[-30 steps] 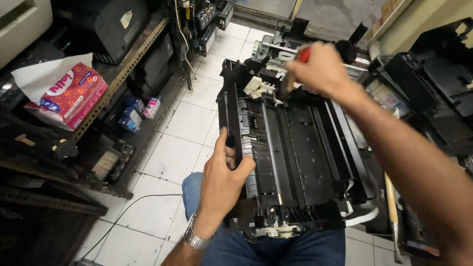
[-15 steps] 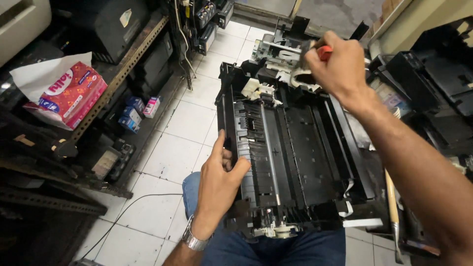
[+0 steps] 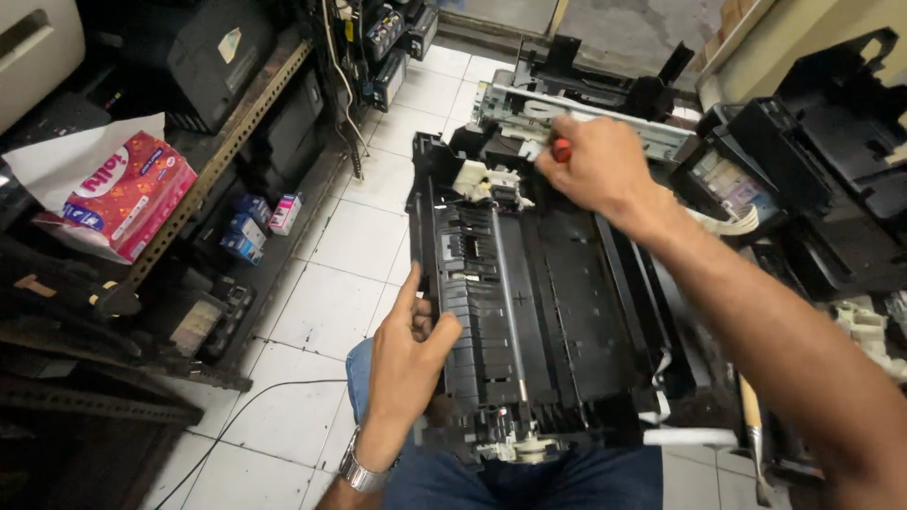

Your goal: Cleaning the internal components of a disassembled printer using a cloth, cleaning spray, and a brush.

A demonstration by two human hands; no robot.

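An opened black printer chassis rests across my lap, its metal roller shaft running front to back. My left hand grips the chassis's left side wall, thumb up along the edge. My right hand is at the far end of the chassis, closed around a red-handled screwdriver whose tip points toward the white gear parts at the far left corner. The tool's tip is hidden by my fingers.
A metal shelf on the left holds a pink tissue pack, small boxes and dark machines. Another stripped printer frame lies beyond on the white tiled floor. Black printer housings crowd the right. A cable trails on the tiles.
My right hand with the screwdriver has shifted left and slightly nearer, from the far right of the chassis toward the white gear parts. My left hand keeps its hold.
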